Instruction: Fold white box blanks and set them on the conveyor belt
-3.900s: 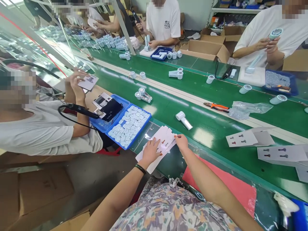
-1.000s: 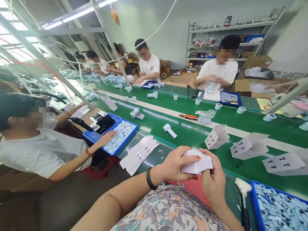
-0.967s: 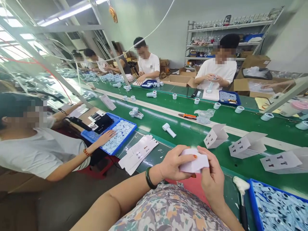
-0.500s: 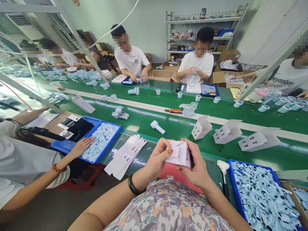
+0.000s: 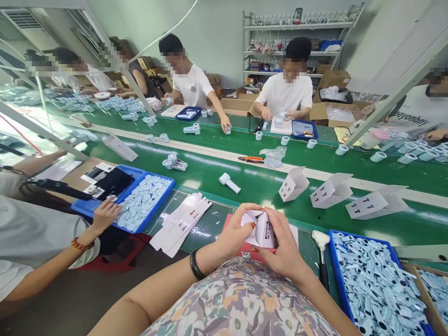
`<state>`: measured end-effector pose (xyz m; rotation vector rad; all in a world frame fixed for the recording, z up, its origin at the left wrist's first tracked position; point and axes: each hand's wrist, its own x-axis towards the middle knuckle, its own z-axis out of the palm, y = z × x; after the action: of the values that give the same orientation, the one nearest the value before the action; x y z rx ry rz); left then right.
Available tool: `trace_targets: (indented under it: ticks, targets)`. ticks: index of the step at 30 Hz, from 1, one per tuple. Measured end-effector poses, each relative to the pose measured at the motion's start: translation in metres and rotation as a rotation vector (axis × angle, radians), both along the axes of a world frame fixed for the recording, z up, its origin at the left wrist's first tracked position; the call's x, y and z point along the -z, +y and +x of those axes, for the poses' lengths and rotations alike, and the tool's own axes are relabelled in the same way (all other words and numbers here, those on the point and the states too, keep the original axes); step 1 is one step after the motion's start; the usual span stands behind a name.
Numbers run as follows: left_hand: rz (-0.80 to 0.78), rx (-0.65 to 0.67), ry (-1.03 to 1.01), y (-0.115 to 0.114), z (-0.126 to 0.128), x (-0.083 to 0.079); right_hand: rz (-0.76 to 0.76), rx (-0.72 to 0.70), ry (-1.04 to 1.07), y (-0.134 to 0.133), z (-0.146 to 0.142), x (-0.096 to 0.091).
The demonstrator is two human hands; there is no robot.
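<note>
Well, what are you getting from the head camera?

I've got both forearms coming in from the bottom of the view, with my left hand [image 5: 235, 232] and right hand [image 5: 283, 247] meeting just above the edge of the green bench [image 5: 350, 205].

And the fingers?

The fingers [image 5: 247, 215] of both hands are curled closed around a white folded carton [image 5: 261, 229], gripping it from either side.

Which way does it point?

Its long axis stands roughly upright in the view, tipped slightly, with a black-labelled panel [image 5: 268, 233] facing right. It sits in my hands over a pink sheet [image 5: 292, 235].

Has anything changed from the earlier frame?

Yes, I've turned the carton so the label now shows, where the flap side faced me before.

What's nearby?

A white-headed mallet [image 5: 320, 240] lies just right of my right hand, beside a blue tray of pale blue parts [image 5: 345, 289]. Flat printed cards [image 5: 180, 225] lie to my left.
</note>
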<state>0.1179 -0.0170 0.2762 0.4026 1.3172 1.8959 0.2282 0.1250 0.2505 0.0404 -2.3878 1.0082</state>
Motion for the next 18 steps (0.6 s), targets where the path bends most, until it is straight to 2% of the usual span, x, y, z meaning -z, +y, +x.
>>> trace_targets:
  ticks: [2, 5, 9, 12, 16, 18]
  targets:
    - [0.058, 0.009, -0.062, -0.004, -0.004, 0.002, -0.008, -0.005, 0.004, 0.001, 0.000, 0.001]
    - [0.169, -0.015, -0.155, -0.008, -0.011, 0.004, -0.096, 0.026, -0.007, -0.001, -0.001, 0.004]
    - [0.253, -0.067, -0.141, -0.003, -0.014, 0.008, -0.151, 0.006, -0.028, -0.012, -0.006, 0.002]
    - [0.261, -0.122, -0.148, 0.003, -0.003, 0.010, -0.192, 0.010, -0.031, -0.015, -0.011, -0.003]
    - [0.242, -0.024, -0.090, 0.008, 0.008, 0.008, -0.397, 0.122, 0.049, -0.010, -0.015, -0.004]
    - [0.241, -0.051, -0.055, 0.012, 0.003, 0.007, -0.379, 0.124, 0.041, -0.013, -0.017, -0.002]
